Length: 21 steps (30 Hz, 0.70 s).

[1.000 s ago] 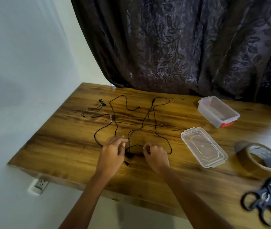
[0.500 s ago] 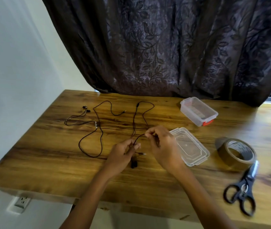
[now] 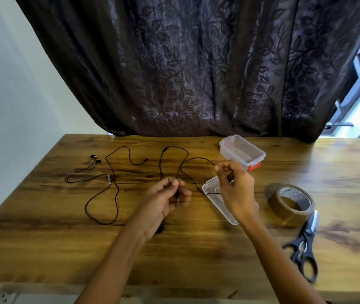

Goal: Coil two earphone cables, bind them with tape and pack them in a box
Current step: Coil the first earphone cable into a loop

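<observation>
The left grip [image 3: 163, 200] pinches the first earphone cable [image 3: 198, 158] beside its plug. The right grip [image 3: 233, 185] pinches the same cable further along, and the slack loops over the counter [image 3: 43, 227] beyond both. It looks thin, limp and very light — likely to kink or tangle — so hold near the plug and wind loosely. The second cable [image 3: 109, 178] lies well left of the left grip, untouched.

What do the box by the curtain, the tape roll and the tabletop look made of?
Clear rectangular box with red latch: thin translucent plastic, wood showing through its walls. Brown tape roll: glossy packing tape, probably plastic film, on a printed core. Brown grained tabletop: wood or wood-look laminate, slightly shiny; which, I cannot tell.
</observation>
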Available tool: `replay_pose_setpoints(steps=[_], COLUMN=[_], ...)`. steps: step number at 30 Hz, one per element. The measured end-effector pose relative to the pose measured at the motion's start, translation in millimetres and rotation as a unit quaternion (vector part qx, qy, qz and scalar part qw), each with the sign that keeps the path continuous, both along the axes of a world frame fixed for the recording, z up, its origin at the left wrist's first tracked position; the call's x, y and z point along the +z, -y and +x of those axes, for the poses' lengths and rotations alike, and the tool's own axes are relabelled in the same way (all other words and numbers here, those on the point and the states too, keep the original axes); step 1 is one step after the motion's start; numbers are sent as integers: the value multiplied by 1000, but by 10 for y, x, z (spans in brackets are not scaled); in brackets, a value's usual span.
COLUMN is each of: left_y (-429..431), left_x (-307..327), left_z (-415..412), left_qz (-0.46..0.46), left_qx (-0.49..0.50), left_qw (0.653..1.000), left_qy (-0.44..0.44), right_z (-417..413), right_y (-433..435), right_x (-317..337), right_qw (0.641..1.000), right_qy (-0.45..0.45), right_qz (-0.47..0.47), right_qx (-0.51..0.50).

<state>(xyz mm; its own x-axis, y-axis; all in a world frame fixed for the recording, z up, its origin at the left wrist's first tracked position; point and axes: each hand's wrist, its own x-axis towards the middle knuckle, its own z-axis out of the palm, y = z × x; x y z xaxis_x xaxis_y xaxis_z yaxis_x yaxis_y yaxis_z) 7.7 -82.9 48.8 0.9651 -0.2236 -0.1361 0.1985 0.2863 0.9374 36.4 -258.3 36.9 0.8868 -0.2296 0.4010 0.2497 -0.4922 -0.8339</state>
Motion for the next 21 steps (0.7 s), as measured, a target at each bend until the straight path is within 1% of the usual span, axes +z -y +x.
replay_pose_setpoints(steps=[3,5,7,10,15,18,21], left_y=[90,133,167,200,243,276,302], left_x=[146,230,318,438,592,671,710], left_z=[71,131,199,318,492,554,597], left_qz=[-99,-142,-166,-184,-178,-147,-96], left_qx=[-1,-2,-7,-6,15,41,53], left_qw=[995,990,986,983,983,987,990], left_qy=[-11,-14,-7,6,26,57,88], right_z=[-57,-112,-171,-239,-313,-332,-338], right_y=[-12,-23,-30,-31,40,105,158], right_x=[-86,-110,-100,-52,83,156,301], right_qw=[998,993,985,974,967,956,947], right_qy=[-1,11,28,21,43,66,90], right_qz=[-66,-118,-164,-199,-225,-262,-291], right_qx=[4,23,55,109,115,114,101])
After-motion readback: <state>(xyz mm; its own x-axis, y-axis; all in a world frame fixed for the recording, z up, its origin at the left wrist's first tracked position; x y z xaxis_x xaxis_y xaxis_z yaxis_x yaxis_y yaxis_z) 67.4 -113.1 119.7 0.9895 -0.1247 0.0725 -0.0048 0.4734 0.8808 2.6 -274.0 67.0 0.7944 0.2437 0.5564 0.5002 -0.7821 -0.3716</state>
